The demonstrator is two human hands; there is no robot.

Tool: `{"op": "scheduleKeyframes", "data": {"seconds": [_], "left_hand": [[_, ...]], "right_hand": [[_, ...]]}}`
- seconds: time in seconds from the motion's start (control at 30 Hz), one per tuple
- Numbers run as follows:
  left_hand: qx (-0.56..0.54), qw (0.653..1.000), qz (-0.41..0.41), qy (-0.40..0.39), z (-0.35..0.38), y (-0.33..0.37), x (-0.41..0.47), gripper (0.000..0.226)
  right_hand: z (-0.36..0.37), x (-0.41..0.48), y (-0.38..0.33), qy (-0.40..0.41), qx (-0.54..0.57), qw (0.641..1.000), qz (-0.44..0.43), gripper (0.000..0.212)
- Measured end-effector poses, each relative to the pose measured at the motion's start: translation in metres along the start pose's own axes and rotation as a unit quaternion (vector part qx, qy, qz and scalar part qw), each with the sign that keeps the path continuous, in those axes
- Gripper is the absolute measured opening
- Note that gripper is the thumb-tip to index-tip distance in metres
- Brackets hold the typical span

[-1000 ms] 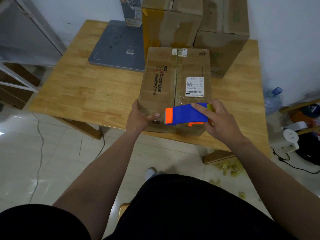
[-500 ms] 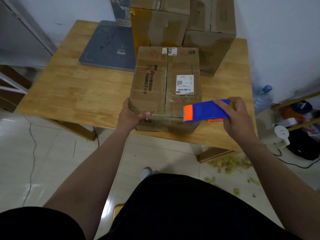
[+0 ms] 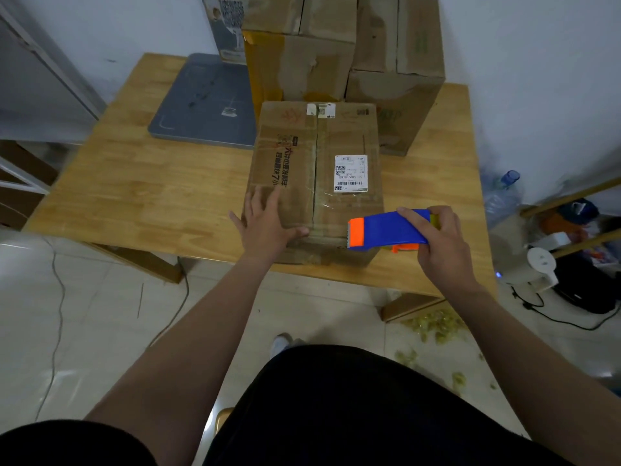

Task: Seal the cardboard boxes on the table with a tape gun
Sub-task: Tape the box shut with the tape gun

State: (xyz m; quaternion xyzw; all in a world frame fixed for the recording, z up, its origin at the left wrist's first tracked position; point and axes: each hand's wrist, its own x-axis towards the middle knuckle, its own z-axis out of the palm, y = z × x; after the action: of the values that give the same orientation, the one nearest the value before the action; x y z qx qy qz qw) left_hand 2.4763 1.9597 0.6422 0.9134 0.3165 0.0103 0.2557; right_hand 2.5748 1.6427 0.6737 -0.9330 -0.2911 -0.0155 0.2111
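The left grip [image 3: 265,223] lies open, fingers spread flat on the near left part of the box [image 3: 319,146] top, thumb along its front edge. The right grip [image 3: 440,245] is curled round the blue tape gun [image 3: 383,228], whose orange end points left from it, at the box's near right corner. The box rests on the table [image 3: 134,190], with taller boxes [image 3: 302,62] beyond both grips and a grey board [image 3: 205,105] ahead to the left.
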Motion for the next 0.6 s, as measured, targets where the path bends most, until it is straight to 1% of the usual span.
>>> {"op": "scheduleKeyframes", "data": {"seconds": [0.13, 0.2, 0.27, 0.33, 0.4, 0.5, 0.6], "left_hand": [[0.041, 0.998, 0.051, -0.021, 0.012, 0.016, 0.000, 0.112], [0.040, 0.996, 0.072, -0.016, 0.022, 0.024, -0.003, 0.105], [0.043, 0.996, 0.076, -0.004, 0.027, 0.028, -0.004, 0.102], [0.058, 0.995, 0.081, -0.001, 0.029, 0.028, -0.004, 0.103], [0.071, 0.992, 0.104, 0.000, 0.030, 0.024, -0.006, 0.106], [0.058, 0.989, 0.135, 0.002, 0.025, 0.016, -0.008, 0.108], [0.051, 0.991, 0.123, 0.012, 0.016, -0.001, -0.006, 0.112]], "right_hand": [[0.003, -0.002, -0.002, 0.002, 0.001, 1.000, 0.005, 0.080], [0.003, -0.001, -0.004, 0.010, 0.000, 1.000, 0.006, 0.078], [0.003, 0.000, -0.006, 0.015, 0.000, 1.000, 0.002, 0.077], [0.004, 0.000, -0.005, 0.015, 0.001, 1.000, 0.002, 0.078], [0.005, -0.001, -0.003, 0.014, 0.005, 1.000, 0.008, 0.078], [0.006, -0.004, -0.001, 0.019, 0.005, 1.000, 0.013, 0.077], [0.005, -0.003, 0.000, 0.022, 0.005, 1.000, 0.013, 0.075]]}}
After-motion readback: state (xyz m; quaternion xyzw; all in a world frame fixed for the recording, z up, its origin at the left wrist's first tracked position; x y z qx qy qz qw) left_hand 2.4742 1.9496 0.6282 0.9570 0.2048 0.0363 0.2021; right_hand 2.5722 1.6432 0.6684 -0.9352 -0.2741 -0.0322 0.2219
